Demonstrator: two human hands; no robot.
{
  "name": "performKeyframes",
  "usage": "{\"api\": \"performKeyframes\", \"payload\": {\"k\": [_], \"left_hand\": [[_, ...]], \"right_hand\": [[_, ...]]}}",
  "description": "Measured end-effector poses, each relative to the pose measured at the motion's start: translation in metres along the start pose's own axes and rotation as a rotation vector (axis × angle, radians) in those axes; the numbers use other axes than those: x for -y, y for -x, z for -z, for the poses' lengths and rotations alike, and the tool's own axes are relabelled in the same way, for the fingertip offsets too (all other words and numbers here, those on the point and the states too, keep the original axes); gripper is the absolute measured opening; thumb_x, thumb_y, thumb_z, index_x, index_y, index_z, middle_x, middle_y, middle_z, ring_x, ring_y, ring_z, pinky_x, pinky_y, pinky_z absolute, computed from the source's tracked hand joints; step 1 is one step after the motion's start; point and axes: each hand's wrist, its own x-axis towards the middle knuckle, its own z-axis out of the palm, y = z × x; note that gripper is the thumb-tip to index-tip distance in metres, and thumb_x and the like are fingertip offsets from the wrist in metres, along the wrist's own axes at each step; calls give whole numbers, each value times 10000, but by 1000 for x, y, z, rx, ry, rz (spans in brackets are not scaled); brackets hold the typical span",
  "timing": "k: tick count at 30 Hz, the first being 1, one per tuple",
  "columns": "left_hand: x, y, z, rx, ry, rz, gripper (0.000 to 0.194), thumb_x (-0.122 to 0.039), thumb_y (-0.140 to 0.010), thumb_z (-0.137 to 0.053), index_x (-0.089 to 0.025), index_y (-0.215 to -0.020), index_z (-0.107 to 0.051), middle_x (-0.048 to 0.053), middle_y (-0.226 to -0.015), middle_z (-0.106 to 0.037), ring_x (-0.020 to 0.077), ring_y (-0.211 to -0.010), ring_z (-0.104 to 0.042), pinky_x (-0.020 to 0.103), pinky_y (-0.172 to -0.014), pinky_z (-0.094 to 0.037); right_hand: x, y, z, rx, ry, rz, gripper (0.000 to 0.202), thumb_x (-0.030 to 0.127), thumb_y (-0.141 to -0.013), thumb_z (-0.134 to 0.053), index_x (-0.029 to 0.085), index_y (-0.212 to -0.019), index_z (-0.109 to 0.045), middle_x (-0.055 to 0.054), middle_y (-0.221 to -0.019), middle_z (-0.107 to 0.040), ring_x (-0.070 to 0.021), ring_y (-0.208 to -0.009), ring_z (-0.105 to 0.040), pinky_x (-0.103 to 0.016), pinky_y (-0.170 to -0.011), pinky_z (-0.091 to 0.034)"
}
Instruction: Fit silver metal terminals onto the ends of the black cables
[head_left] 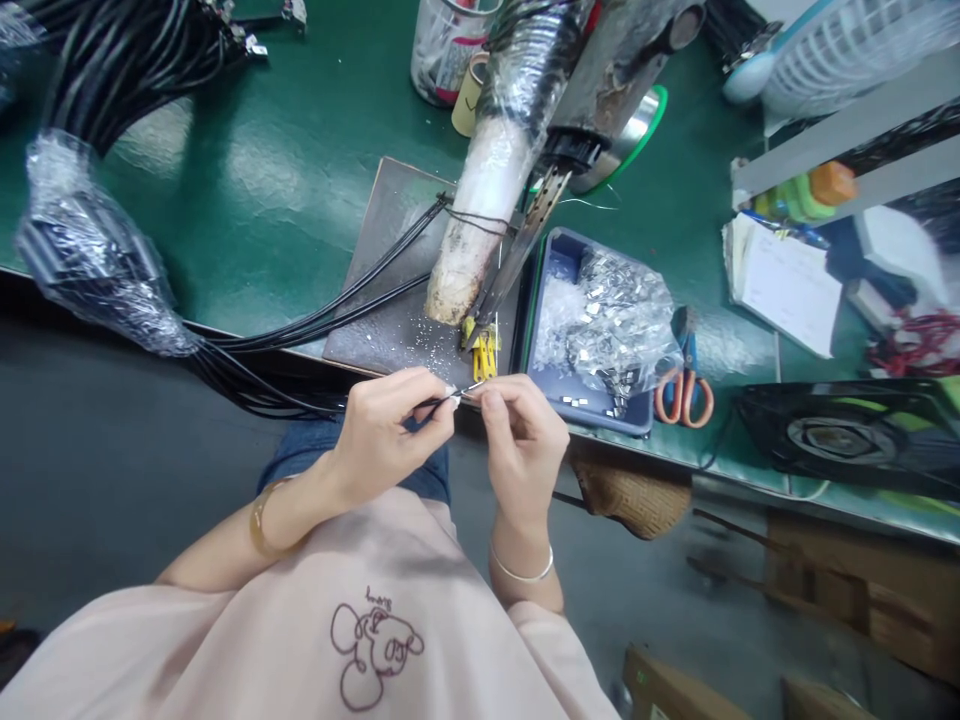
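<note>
Left hand: here it is, the left hand (394, 425), thumb and finger pinched tight on a thin black cable (429, 404).
Right hand: facing it, the right hand (525, 440), fingers narrowed right at the cable's tip; whether they grip the tip or a tiny part, I cannot tell.
Cable position: out in front of the worktop's near edge, above the lap, its end between the two sets of fingertips.
Good technique: I'd want the left pinch close behind the tip, so the end cannot bend away, and the right fingers light and in line with it.
Watch for: slack could tug here, I'd judge, with so many cables (277, 335) trailing from the left.
Worktop: glossy green, this worktop (285, 200), with a dark board (375, 270) ahead, white crumbs scattered over it and a yellow clip (486, 358) near its front edge.
Tray: right of the board, a blue tray (600, 419) with a clear bag (622, 310) of small metal bits; orange-handled scissors (684, 390) just beside.
Room: grey floor (112, 450) below, cardboard box (675, 690) at lower right, black fan (847, 440) on the worktop's right side.
</note>
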Motion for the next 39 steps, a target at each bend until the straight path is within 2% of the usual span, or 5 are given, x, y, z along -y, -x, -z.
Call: {"api": "performKeyframes", "payload": {"k": [22, 27, 30, 34, 39], "left_hand": [[-1, 1, 1, 37, -21, -1, 209, -58, -846, -598, -177, -676, -574, -68, -566, -490, 61, -485, -394, 195, -475, -339], [0, -1, 2, 29, 304, 378, 90, -128, -827, -671, -162, -910, -687, 2, -733, -704, 74, -543, -569, 169, -508, -461], [2, -5, 3, 22, 498, 509, 81, -185, -803, -735, -156, -874, -708, 44, -795, -753, 122, -680, -692, 194, -627, -567], [4, -9, 4, 14, 575, 542, 79, -201, -783, -769, -158, -785, -703, 32, -753, -747, 122, -655, -691, 200, -625, -589], [4, -13, 3, 19, 561, 524, 87, -195, -780, -777, -149, -807, -708, 30, -743, -739, 115, -651, -682, 190, -623, -590]], "right_hand": [[-2, 2, -4, -44, 121, 127, 153, 184, -936, -686, 216, -788, -663, 30, -736, -659, -94, -600, -563, -229, -530, -423], [-2, 5, 7, -220, -111, 43, 90, 255, -981, -621, 249, -1060, -663, 90, -585, -543, -77, -420, -475, -210, -414, -358], [0, 5, 15, -193, -225, -4, 177, 226, -995, -594, 258, -1167, -621, 75, -665, -674, -66, -366, -502, -191, -365, -377], [-3, 7, 12, -182, -74, 50, 123, 158, -948, -671, 236, -1042, -658, 6, -871, -795, -148, -660, -766, -263, -602, -634], [-10, 2, -5, -163, 125, 341, 201, 71, -870, -730, 240, -962, -669, -34, -985, -810, -188, -904, -794, -313, -769, -665]]}}
